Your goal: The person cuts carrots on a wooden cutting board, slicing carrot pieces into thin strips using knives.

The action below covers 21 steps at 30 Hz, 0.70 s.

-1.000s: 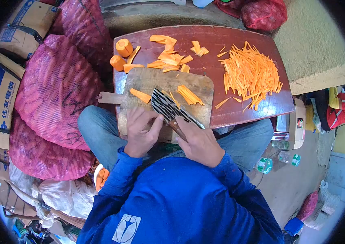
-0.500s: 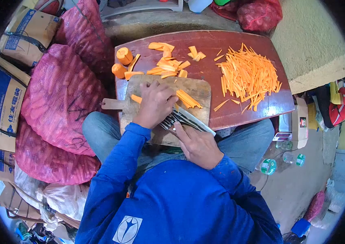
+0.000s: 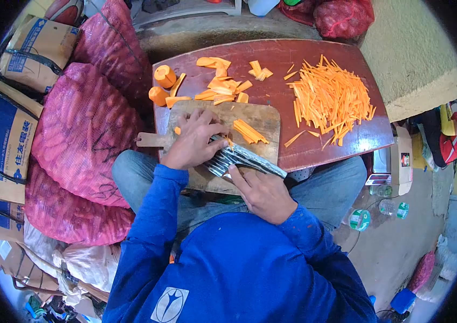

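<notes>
My right hand [image 3: 263, 191] grips the handle of a knife with a black-and-white patterned blade [image 3: 239, 160] over the wooden board [image 3: 218, 185]. Bent fingers of my left hand [image 3: 196, 137] press a carrot piece [image 3: 178, 131] on the board, beside the blade; most of that piece is hidden under them. Cut carrot sticks [image 3: 250, 131] lie together on the board, right of my left hand. Behind the board are flat carrot slices [image 3: 222, 87] and two upright carrot chunks [image 3: 165, 76]. A large heap of thin carrot strips [image 3: 333, 97] covers the table's right part.
The red table [image 3: 277, 59] stands over my crossed legs. Pink mesh sacks [image 3: 80, 129] and cardboard boxes [image 3: 5, 134] are stacked at the left. A concrete ledge [image 3: 417, 64] runs at the right, with plastic bottles [image 3: 360, 219] on the floor below.
My left hand has moved from beside the knife handle up onto the carrot piece on the board. The blade has tilted and shifted slightly; my right hand still grips it.
</notes>
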{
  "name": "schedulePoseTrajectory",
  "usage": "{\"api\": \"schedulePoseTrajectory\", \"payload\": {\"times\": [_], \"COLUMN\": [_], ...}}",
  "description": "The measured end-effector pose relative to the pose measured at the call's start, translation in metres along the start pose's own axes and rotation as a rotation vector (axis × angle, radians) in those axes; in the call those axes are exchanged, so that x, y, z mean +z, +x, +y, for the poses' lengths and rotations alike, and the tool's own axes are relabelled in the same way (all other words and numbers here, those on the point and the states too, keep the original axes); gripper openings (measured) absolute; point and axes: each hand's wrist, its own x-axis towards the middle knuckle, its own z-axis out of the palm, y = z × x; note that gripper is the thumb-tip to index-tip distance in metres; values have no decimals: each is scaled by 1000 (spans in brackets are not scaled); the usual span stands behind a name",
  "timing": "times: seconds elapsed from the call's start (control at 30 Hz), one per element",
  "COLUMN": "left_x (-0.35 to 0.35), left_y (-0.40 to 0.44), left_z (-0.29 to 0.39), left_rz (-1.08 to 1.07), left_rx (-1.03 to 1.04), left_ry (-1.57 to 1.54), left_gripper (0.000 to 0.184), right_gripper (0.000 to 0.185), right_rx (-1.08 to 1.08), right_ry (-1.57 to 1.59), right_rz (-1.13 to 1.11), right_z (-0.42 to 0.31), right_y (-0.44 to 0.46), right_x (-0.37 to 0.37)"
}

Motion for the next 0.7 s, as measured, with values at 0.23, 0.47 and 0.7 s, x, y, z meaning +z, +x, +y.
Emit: {"api": "schedulePoseTrajectory", "payload": {"times": [0.23,0.47,0.7], "left_x": [-5,-1,9], "left_y": [10,11,12], "left_z": [-4,-6,-4], "left_rz": [-130,-150,-25], "left_rx": [26,107,60], "left_ry": [-84,-105,-122], "left_gripper": [25,17,12], "right_gripper": [57,56,56], "right_rx": [7,-19,-32], "right_ry": [-7,-27,21], "right_rz": [-12,11,-12], "right_z": [-1,0,-2], "right_y": [-1,-2,-2], "right_x": [-3,-1,1]}}
